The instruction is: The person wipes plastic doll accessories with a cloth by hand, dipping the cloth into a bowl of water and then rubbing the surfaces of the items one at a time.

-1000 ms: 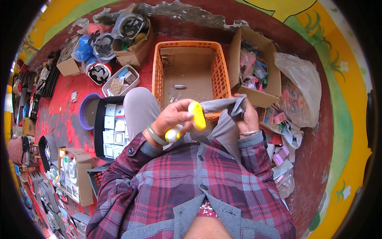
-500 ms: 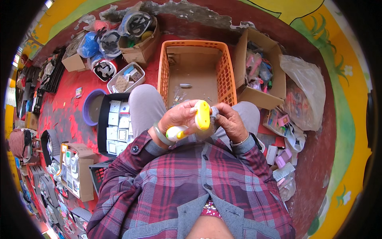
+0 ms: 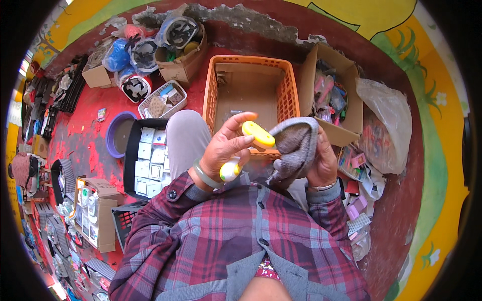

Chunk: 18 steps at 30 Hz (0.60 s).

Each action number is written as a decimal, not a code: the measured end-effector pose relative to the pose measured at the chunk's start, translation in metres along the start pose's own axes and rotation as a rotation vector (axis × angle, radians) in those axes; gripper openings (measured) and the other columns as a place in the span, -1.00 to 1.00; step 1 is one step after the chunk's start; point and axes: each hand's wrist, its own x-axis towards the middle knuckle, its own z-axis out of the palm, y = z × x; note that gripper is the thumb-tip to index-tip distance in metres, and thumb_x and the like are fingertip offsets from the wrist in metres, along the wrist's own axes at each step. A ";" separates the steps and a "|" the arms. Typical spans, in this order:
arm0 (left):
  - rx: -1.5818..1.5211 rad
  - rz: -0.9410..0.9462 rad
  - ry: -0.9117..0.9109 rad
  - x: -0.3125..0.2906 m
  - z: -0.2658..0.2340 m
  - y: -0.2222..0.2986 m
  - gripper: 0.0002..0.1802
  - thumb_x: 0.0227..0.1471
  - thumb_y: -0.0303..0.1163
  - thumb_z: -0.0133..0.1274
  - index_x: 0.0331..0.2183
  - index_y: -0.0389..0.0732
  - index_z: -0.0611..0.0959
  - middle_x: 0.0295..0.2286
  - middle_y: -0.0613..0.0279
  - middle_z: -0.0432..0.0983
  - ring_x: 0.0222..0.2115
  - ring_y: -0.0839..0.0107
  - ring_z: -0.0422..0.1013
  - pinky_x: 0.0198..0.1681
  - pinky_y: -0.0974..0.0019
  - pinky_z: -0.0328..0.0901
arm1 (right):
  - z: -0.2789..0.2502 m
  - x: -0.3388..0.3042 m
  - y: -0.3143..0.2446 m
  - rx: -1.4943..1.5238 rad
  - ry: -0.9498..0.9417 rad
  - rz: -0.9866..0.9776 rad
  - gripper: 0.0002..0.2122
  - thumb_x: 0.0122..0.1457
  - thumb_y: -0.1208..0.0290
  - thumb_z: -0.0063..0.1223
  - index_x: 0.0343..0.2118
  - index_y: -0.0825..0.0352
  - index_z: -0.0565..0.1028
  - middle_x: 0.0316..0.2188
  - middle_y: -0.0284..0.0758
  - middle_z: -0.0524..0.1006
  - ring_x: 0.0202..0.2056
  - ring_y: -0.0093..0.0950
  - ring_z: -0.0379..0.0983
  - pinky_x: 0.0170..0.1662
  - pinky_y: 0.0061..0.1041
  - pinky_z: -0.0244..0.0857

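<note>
My left hand [image 3: 227, 146] pinches a smooth yellow oblong plastic piece [image 3: 258, 134] between thumb and fingers. Lower in the same hand, a small rounded white-and-yellow object [image 3: 230, 170] is tucked against the palm; its kind is unclear. Beside the yellow piece, my right hand [image 3: 324, 163] grips a grey cloth pouch or cap [image 3: 295, 153] by its rim. The cloth's mouth gapes toward the yellow piece and shows a darker brownish inside. Its lower part hangs bunched over my lap, and some right fingers are hidden behind it.
An orange plastic crate [image 3: 207, 85] with cardboard inside stands ahead of my knees. At its right is a cardboard box [image 3: 346, 118] of small goods; at left, a black tray [image 3: 131, 165] of small white boxes, a purple basin [image 3: 111, 135] and a white basket [image 3: 182, 100].
The grey cloth, bunched in my right hand before, is now spread with its mouth gaping. My right hand has moved to the right, and the yellow piece has tilted from upright to slanting.
</note>
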 end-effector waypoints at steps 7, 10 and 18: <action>-0.144 -0.105 0.081 0.002 0.010 -0.003 -0.82 0.04 -0.39 0.02 -0.30 -0.26 0.45 -0.37 0.12 0.47 -0.45 0.51 0.41 -0.43 0.56 0.30 | 0.015 -0.004 0.015 -0.107 -0.106 0.058 -0.57 0.16 0.56 -0.17 0.12 0.38 0.15 0.05 -0.26 0.29 0.06 -0.42 0.23 0.13 -0.42 0.07; -0.030 -0.100 0.110 0.002 0.009 -0.005 -0.84 0.04 -0.38 0.03 -0.36 -0.25 0.44 -0.42 0.19 0.47 -0.50 0.55 0.40 -0.49 0.58 0.27 | 0.019 -0.005 0.017 -0.187 -0.165 0.106 -0.55 0.12 0.58 -0.08 0.11 0.42 0.18 0.06 -0.29 0.28 0.07 -0.48 0.20 0.13 -0.50 0.03; 0.247 -0.188 0.011 0.001 0.012 -0.013 -0.74 0.15 -0.24 -0.17 -0.22 -0.22 0.34 -0.48 0.16 0.44 -0.65 0.49 0.40 -0.71 0.57 0.23 | 0.019 -0.002 0.020 -0.352 -0.066 0.128 -0.64 0.05 0.55 0.04 -0.04 0.47 0.37 -0.13 -0.30 0.44 -0.08 -0.51 0.32 0.04 -0.55 0.12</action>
